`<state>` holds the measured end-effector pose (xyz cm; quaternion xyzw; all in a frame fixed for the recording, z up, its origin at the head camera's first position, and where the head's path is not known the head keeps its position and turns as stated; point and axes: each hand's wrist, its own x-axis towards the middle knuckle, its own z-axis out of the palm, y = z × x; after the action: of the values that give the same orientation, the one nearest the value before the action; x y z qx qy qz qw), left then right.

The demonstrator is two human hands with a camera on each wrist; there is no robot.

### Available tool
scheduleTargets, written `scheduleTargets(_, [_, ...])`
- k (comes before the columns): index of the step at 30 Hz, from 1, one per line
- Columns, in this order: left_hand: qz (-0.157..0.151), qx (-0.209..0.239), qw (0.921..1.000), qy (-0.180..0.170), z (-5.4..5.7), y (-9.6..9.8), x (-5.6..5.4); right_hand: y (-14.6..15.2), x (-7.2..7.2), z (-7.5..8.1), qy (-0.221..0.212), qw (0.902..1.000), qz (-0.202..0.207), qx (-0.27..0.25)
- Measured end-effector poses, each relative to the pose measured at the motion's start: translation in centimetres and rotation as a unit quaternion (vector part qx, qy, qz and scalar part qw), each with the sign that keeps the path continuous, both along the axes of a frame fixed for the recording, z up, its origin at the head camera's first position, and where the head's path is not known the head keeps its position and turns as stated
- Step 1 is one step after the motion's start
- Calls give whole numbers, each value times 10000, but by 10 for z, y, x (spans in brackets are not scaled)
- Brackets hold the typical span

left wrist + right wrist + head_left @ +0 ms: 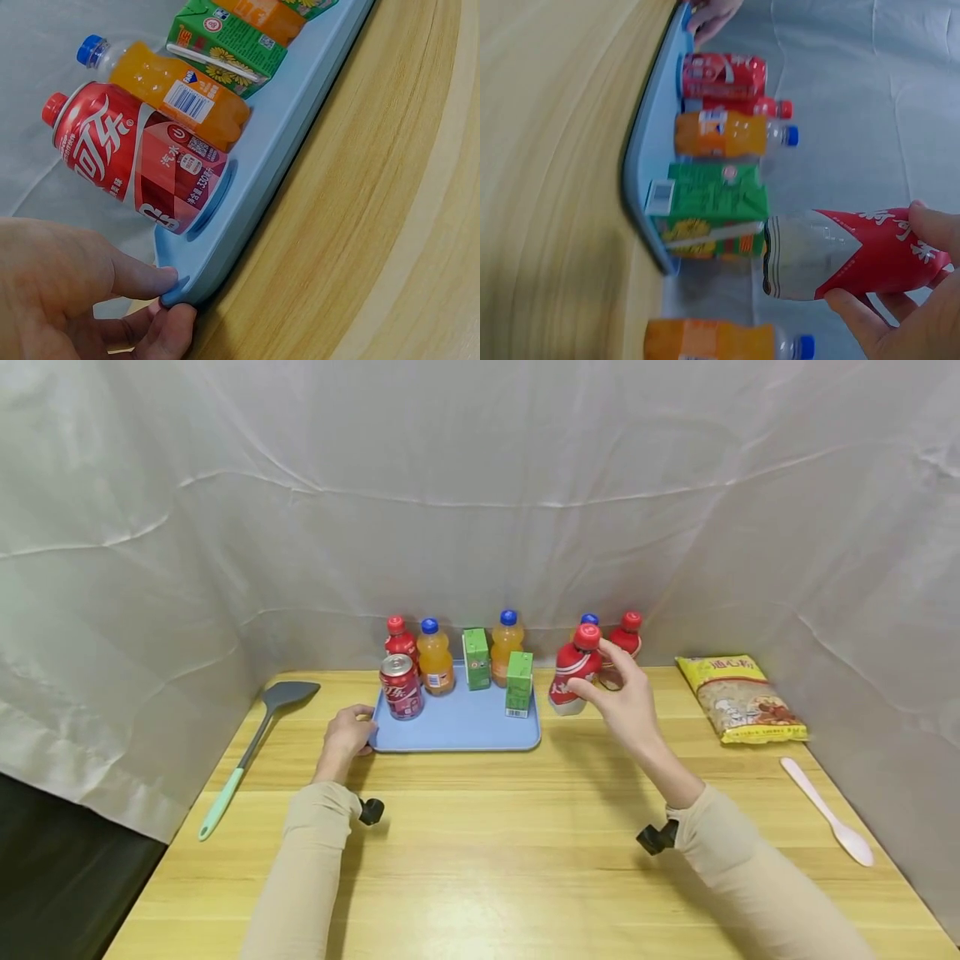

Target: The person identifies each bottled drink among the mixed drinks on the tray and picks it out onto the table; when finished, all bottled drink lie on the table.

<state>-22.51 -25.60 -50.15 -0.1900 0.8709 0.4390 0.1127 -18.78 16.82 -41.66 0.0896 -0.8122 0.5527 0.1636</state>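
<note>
My right hand (630, 706) grips a red-labelled drink bottle (572, 677) with a red cap, held tilted just right of the blue tray (453, 739). In the right wrist view its pale base hangs off the table. My left hand (347, 732) pinches the tray's left rim between thumb and fingers, plain in the left wrist view. On the tray stand a red soda can (142, 157), a red-capped bottle (399, 642), two orange soda bottles (436, 664) with blue caps and two green drink cartons (519, 685).
Behind the right hand stand another orange soda bottle (705, 341) and a red-capped bottle (630, 633). A yellow food packet (742, 699) and a pink spoon (828, 814) lie at the right. At the left lies a spatula (258, 739). Grey cloth (480, 527) encloses the back and sides.
</note>
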Motion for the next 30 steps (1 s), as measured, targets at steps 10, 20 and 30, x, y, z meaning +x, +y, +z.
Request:
scheduleTargets(10, [36,-33,9999,125,0,2,1,42,-15,-17,-284,9977,-543,287])
scheduleTargets(20, [67,-70,9999,76,1,1,2,87,-36,-31,-737,9924,-971,169])
scheduleTargets(30, [125,-43,9999,31,-1,2,-1,118,-61,-42,-1088,9816,-1563,158])
